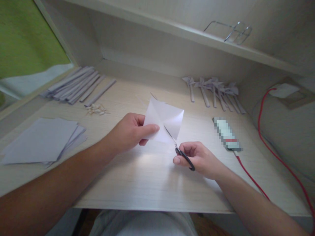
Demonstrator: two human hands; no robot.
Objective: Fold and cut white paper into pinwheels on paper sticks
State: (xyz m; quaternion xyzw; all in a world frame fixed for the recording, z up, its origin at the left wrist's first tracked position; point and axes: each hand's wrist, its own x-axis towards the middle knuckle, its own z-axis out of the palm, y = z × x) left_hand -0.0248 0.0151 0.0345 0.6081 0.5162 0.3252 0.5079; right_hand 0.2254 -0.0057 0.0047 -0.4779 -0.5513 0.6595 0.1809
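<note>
A square sheet of white paper (169,113) with diagonal creases is pinched between the thumb and fingers of my left hand (135,129), above the desk. My right hand (197,157) grips the black handles of a pair of scissors (183,154). The blades lie across the paper's lower right part, pointing toward its middle. How far they are cut in I cannot tell. To the left lies a stack of loose white paper sheets (39,139).
Rolled paper sticks (76,85) and a small heap of thin pale pieces (96,109) lie back left. Several paper pinwheels (214,91) line the back right. A phone (226,134) with a red cable (253,178) is at right. A shelf (172,28) overhangs the desk (147,186).
</note>
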